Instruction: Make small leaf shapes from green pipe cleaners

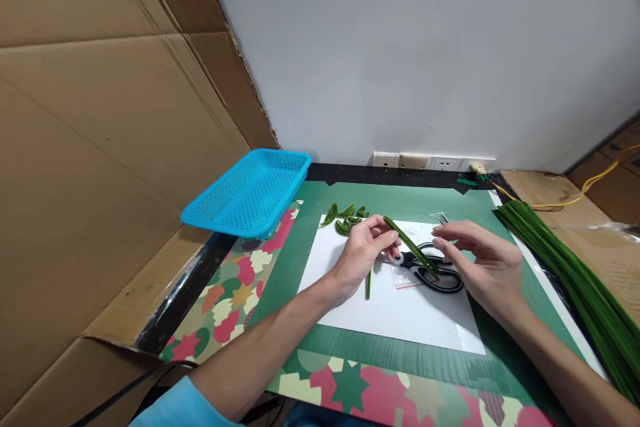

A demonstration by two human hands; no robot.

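My left hand [367,245] pinches a short, fuzzy green pipe cleaner [413,247], possibly doubled or with several strands together, slanting down to the right over the scissors. Just right of it, my right hand [483,260] has its fingers curved, with thumb and fingertips slightly apart and nothing visible between them. Black-handled scissors [443,280] lie beneath on white paper [400,313]. Several bent green pipe cleaner loops [345,217] rest behind my left hand, partly covered by it. A straight green piece [369,285] lies below that hand.
A blue perforated basket [250,197] stands at the left back. Long green pipe cleaners [565,273] lie in a bundle at the right. The green mat [285,280] is under the paper. A cardboard wall [100,113] rises on the left; sockets [445,163] line the back wall.
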